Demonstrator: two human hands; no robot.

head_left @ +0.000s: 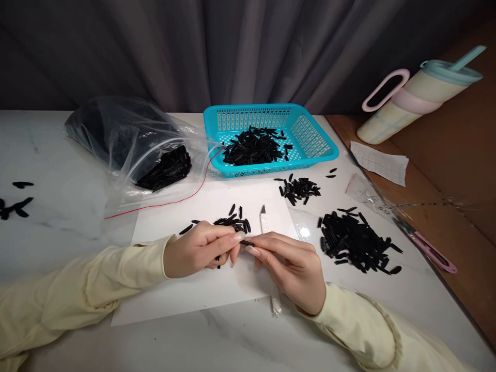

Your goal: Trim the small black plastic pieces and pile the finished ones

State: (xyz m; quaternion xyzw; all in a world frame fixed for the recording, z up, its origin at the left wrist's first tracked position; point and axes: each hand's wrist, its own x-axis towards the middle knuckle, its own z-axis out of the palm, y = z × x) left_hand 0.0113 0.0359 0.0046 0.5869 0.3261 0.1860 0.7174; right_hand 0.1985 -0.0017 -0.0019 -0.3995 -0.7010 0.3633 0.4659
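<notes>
Meeting over the white sheet (201,294) at the table's near edge, both hands work one small black piece (248,243): the left hand (197,253) is closed, thumb and forefinger pinching the piece's left end, while the right hand (290,268) pinches the right end between thumb and forefinger, its other fingers curled loosely. The piece lies level between the two sets of fingertips, just above the sheet. At 12 o'clock from the hands, touching distance away, a small heap (234,223) of like pieces rests on the sheet, with a craft knife (264,221) just beside it at 1 o'clock, blade pointing away. A large pile (356,240) lies at 3 o'clock on the bare table (58,227), and a smaller scatter (299,189) sits at 1 o'clock, near the basket (310,137). The basket, turquoise and slotted, stands at 12 o'clock and holds more pieces. At 11 o'clock a clear bag (127,139) lies open with a dark mass inside. A tumbler (418,101) lies tipped at 2 o'clock, well apart, above a paper slip (382,163). Pale yellow sleeves cover both forearms.
</notes>
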